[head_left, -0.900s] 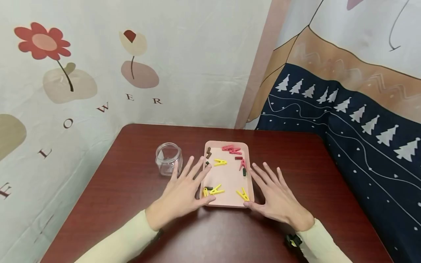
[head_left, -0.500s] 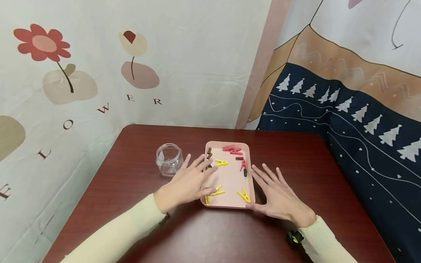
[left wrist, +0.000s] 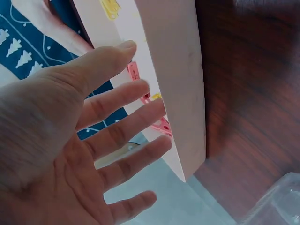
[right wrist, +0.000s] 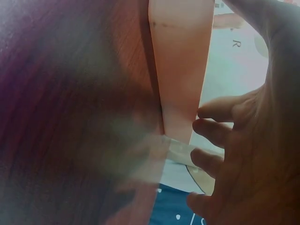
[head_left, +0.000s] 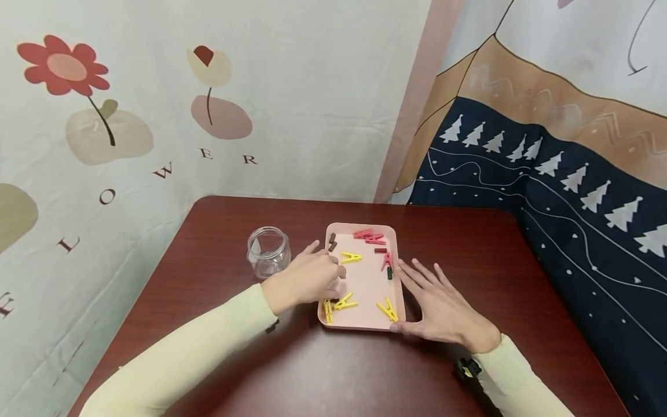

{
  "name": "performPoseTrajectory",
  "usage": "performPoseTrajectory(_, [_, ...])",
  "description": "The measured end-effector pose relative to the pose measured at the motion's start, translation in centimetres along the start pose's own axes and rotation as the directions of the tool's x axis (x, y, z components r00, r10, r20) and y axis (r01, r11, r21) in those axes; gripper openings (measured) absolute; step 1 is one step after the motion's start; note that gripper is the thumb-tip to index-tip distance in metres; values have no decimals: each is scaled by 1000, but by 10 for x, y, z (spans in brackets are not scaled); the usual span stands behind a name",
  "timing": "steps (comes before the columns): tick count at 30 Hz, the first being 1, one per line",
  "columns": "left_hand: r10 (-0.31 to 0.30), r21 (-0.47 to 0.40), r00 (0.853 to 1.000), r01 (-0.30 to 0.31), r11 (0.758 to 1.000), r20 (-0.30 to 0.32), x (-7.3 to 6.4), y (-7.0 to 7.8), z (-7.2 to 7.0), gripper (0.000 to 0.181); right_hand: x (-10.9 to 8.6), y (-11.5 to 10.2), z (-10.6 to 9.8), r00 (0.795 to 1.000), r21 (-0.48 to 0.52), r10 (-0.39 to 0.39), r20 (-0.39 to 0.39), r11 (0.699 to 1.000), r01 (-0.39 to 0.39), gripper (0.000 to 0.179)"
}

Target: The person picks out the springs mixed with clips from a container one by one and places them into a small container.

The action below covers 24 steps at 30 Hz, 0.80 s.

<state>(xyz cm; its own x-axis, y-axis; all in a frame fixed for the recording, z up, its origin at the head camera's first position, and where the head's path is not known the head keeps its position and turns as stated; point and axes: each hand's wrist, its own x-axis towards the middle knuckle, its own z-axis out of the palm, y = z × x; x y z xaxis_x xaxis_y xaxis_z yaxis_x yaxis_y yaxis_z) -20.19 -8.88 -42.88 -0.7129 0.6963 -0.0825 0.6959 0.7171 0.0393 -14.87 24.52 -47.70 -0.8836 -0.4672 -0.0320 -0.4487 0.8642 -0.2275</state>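
Observation:
A pale pink tray (head_left: 365,289) lies on the table with yellow clothespins (head_left: 388,310), pink clothespins (head_left: 387,260) and small dark coiled pieces like springs (head_left: 332,246). My left hand (head_left: 304,279) reaches over the tray's left wall, its fingers bent down inside and partly hidden in the head view. The left wrist view shows its thumb and spread fingers (left wrist: 126,117) over the rim, holding nothing. At the tray's right side rests my right hand (head_left: 450,315), fingers extended along the wall and thumb by the near right corner.
Left of the tray stands a clear, lidless jar (head_left: 268,252), close to my left hand. The dark red wooden table (head_left: 333,370) extends around both. Behind it hang a printed flower cloth (head_left: 312,116) and a navy cloth with trees (head_left: 484,168).
My left hand has moved right and inward over the tray's left side, its fingers going from spread to bent. The right hand stays at the right wall.

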Motion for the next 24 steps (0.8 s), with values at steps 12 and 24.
performPoseTrajectory(12, [27, 21, 997, -28, 999, 74, 18, 2, 3, 29, 3, 0, -1, 1000, 6, -8, 12, 1000, 8, 128])
performPoseTrajectory(24, [14, 33, 986, -19, 999, 164, 27, 8, 4, 36, 3, 0, 1, 1000, -26, -7, 10, 1000, 8, 128])
